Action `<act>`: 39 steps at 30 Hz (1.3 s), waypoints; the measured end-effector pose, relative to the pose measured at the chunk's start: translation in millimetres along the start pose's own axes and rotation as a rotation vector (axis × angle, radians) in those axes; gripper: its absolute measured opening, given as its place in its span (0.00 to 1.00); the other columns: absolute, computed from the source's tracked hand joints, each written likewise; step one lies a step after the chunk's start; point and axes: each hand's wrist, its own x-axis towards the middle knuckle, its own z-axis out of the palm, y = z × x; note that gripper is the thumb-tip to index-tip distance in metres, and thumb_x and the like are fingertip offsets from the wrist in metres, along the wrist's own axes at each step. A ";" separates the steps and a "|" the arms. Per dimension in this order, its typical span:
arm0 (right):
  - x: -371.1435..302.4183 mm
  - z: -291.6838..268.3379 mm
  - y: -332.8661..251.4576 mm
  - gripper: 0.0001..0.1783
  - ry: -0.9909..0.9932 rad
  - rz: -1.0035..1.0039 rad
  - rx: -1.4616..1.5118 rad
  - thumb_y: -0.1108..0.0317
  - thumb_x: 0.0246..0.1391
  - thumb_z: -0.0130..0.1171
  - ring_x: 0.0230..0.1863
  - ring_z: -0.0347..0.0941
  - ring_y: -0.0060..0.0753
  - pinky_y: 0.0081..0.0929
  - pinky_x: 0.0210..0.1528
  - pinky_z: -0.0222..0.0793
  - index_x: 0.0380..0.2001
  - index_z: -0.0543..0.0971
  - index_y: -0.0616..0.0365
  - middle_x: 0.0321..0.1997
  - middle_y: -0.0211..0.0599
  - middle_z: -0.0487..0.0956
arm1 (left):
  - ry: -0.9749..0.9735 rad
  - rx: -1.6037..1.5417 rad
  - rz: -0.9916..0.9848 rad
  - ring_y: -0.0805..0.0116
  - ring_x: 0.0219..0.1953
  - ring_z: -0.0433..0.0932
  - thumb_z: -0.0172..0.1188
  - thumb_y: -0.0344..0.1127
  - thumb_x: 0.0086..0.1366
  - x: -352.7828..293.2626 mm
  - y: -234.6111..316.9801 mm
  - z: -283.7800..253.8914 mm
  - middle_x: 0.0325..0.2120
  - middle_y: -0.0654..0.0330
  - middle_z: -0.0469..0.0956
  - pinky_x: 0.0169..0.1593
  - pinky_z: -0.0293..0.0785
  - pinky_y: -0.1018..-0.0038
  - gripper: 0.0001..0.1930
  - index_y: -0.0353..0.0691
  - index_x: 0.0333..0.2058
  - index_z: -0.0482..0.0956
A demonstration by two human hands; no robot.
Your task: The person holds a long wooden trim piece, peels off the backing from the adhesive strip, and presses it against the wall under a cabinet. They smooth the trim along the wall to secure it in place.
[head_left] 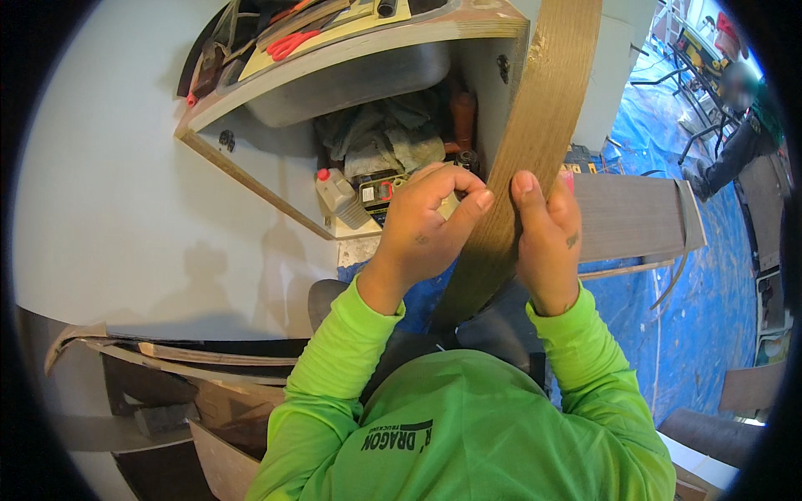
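Note:
A long brown wood-grained board [535, 108] stands tilted in front of me, running from the top of the view down toward my lap. My right hand [547, 238] grips its right edge, thumb on the near face and fingers partly hidden behind. Just left of the board is my left hand [430, 221], its fingers curled and the thumb close to the bent forefinger. Whether anything small sits between them I cannot make out. Both forearms wear bright green sleeves.
An open cabinet [351, 46] ahead holds a grey bottle with a red cap [341, 196] and cloths [393, 146]; red scissors [290, 45] lie on top. At right, a wide wood panel [626, 217] lies above blue sheeting [622, 326]. Another person [739, 134] is at far right.

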 end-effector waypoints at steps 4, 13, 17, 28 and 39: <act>-1.2 2.3 1.0 0.17 -0.039 0.019 0.075 0.60 0.67 0.52 0.41 0.70 0.19 0.21 0.45 0.67 0.48 0.75 0.64 0.41 0.30 0.78 | 0.118 -0.138 -0.203 0.77 0.28 0.71 0.55 0.37 0.71 -0.6 2.5 8.3 0.23 0.66 0.74 0.35 0.69 0.79 0.11 0.36 0.31 0.76; -22.6 3.2 -8.1 0.20 -0.304 0.180 0.119 0.59 0.67 0.53 0.41 0.70 0.18 0.20 0.45 0.68 0.51 0.74 0.64 0.43 0.29 0.77 | 0.133 -0.409 -0.100 0.79 0.28 0.72 0.62 0.35 0.66 27.0 15.3 -17.5 0.26 0.66 0.76 0.36 0.70 0.81 0.10 0.34 0.38 0.77; -15.8 -6.4 -4.4 0.21 -0.391 0.186 0.042 0.57 0.66 0.54 0.42 0.69 0.16 0.19 0.44 0.67 0.51 0.75 0.65 0.41 0.28 0.78 | 0.037 -0.340 -0.206 0.82 0.28 0.72 0.63 0.34 0.65 33.9 33.9 -41.9 0.27 0.67 0.77 0.34 0.68 0.83 0.09 0.34 0.37 0.78; 34.5 1.9 -58.8 0.23 -0.290 -0.246 -0.142 0.53 0.65 0.54 0.38 0.68 0.16 0.18 0.43 0.66 0.48 0.76 0.65 0.37 0.26 0.77 | 0.004 -0.258 -0.200 0.82 0.25 0.71 0.60 0.33 0.67 42.2 66.0 -48.3 0.23 0.67 0.76 0.31 0.68 0.82 0.08 0.34 0.34 0.78; 38.4 29.2 -99.5 0.16 -0.381 -0.118 0.128 0.61 0.67 0.52 0.40 0.71 0.15 0.18 0.43 0.69 0.47 0.75 0.65 0.41 0.30 0.79 | 0.028 -0.363 0.052 0.79 0.34 0.73 0.63 0.28 0.62 51.2 77.7 -64.2 0.33 0.63 0.77 0.42 0.71 0.80 0.20 0.32 0.52 0.72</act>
